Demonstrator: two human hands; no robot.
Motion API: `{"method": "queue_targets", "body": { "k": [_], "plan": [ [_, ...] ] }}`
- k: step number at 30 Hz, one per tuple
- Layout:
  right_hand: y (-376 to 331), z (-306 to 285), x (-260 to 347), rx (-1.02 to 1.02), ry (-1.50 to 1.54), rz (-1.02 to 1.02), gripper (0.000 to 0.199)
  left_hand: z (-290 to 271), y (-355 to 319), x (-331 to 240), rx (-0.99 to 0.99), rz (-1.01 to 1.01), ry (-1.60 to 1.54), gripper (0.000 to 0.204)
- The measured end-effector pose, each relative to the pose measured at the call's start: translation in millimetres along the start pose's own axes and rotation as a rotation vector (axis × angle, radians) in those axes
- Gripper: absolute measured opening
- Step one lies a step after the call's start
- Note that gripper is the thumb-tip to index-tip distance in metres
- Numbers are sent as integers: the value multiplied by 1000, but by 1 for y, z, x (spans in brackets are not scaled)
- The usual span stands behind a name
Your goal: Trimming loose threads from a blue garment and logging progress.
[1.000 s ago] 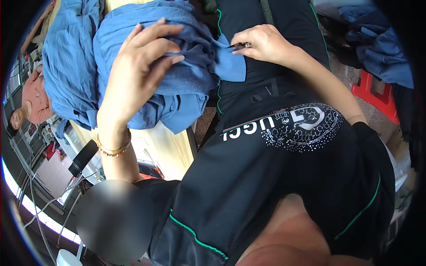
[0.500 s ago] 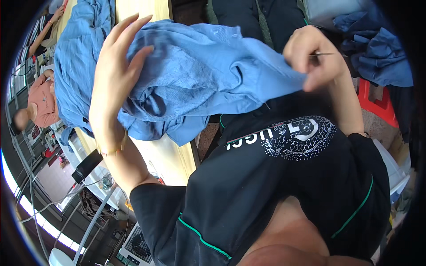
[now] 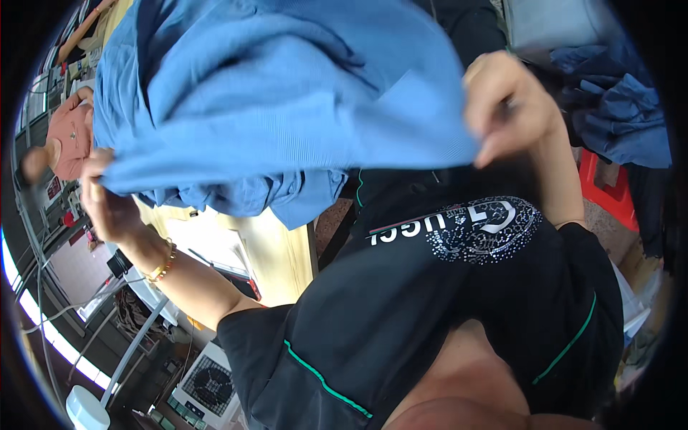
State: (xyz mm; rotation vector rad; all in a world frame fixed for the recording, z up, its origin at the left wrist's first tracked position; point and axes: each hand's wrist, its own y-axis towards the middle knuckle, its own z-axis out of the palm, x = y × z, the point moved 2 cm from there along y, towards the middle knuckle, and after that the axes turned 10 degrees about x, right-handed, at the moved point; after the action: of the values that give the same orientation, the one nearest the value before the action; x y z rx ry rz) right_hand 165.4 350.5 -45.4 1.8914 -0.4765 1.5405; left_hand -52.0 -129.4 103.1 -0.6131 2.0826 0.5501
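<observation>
A blue garment (image 3: 287, 122) is stretched out in front of my chest, its finely lined near edge pulled almost straight. At its left end, my left hand (image 3: 111, 201) has closed its fingers on the edge. My right hand (image 3: 512, 107), blurred by motion, pinches the opposite end. Something small and dark shows inside the right palm, too indistinct to name. More crumpled blue cloth (image 3: 244, 195) hangs below the taut edge and rests over the table.
The pale wooden table (image 3: 287, 251) lies under the cloth. More blue cloth (image 3: 616, 107) is heaped at the far right, above a red stool (image 3: 609, 179). A person in a pink top (image 3: 72, 136) is at the left. A white lamp head (image 3: 87, 408) stands at the lower left.
My left hand, open above the garment before, has moved left and down and now grips its edge. The garment has been spread and pulled taut between both hands.
</observation>
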Motion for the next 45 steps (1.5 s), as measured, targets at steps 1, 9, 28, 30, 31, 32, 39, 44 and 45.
{"method": "queue_targets", "body": {
  "k": [1, 9, 28, 30, 31, 32, 39, 44, 45],
  "plan": [
    [14, 14, 0, -2, 53, 41, 26, 18, -10, 2, -104, -30, 136, 40],
    [36, 39, -45, -14, -254, 463, 23, 96, -30, 4, -189, -382, 362, 14],
    [129, 70, -34, -452, -997, -106, 57, 175, 61, -24, -27, -190, 337, 30],
    [121, 62, -32, -466, -1012, -134, 44, 178, 66, -27, -39, -131, 329, 26],
    [116, 54, -30, -484, -603, -90, 37, 180, 64, -31, -150, -57, 345, 24],
    [111, 46, -28, -491, -196, -44, 31, 181, 62, -34, -259, 18, 359, 23],
    [28, -3, -40, -779, 225, 61, 13, 211, 64, -58, -218, 90, 220, 24],
    [24, 5, -25, -736, 201, 40, 17, 233, 80, -66, -125, -9, 405, 43],
    [23, 6, -23, -717, 131, 9, 18, 233, 84, -61, -98, -74, 332, 41]
  ]
}}
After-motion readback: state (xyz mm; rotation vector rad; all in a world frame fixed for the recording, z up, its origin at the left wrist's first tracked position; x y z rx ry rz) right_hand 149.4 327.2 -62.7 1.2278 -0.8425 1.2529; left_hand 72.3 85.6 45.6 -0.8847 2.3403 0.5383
